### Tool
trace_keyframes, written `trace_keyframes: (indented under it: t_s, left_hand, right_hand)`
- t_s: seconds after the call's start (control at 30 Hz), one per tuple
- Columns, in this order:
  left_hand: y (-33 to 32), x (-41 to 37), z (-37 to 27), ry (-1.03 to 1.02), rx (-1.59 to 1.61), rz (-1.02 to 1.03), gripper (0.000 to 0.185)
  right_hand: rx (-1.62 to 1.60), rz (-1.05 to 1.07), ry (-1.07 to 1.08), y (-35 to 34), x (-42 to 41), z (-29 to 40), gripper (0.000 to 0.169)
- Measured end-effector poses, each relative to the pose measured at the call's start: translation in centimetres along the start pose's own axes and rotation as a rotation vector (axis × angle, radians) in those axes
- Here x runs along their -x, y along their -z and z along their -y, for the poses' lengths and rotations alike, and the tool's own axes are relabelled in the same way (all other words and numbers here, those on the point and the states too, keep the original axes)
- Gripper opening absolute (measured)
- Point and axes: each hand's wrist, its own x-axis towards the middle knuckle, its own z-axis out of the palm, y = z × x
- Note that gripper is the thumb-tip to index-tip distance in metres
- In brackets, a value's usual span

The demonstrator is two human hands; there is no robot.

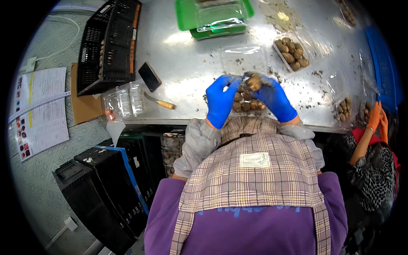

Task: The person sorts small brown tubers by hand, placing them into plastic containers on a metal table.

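My right hand (273, 96), in a blue glove, holds a small brown taro-like tuber (254, 83). My left hand (221, 97), gloved in the same blue, has its fingertips bunched close beside that tuber; whether they pinch anything is unclear. Just below both hands, a clear plastic clamshell tray of similar tubers (245, 106) lies near the table's front edge, partly hidden by the gloves. Its clear lid (244, 57) seems to be folded back beyond them. Farther right is another open clamshell filled with tubers (290, 53).
Dirt crumbs dot the metal table (181, 63). Left are a hooked knife (164, 104), a phone (149, 76), stacked plastic boxes (124, 101) and a black crate (110, 44). A green container (216, 31) stands behind. A co-worker's orange-gloved hands (377, 119) are at right, near more tubers (344, 110).
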Motion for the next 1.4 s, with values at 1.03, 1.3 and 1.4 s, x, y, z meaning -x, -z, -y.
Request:
trace_keyframes:
  t_s: [1.03,1.3,1.4]
  left_hand:
    - [3.5,3.4,7.5,0.376,-0.207,0.118,0.039]
    - [0.9,3.9,2.1,0.534,0.19,0.309,0.054]
    - [0.8,3.5,0.7,0.594,0.311,0.292,0.054]
  right_hand:
    - [1.94,0.295,0.194,0.9,-0.5,-1.8,0.031]
    - [1.557,-0.048,0.268,-3.5,2.2,-0.3,0.055]
    - [1.551,-0.13,0.325,-3.4,3.0,-0.2,0.055]
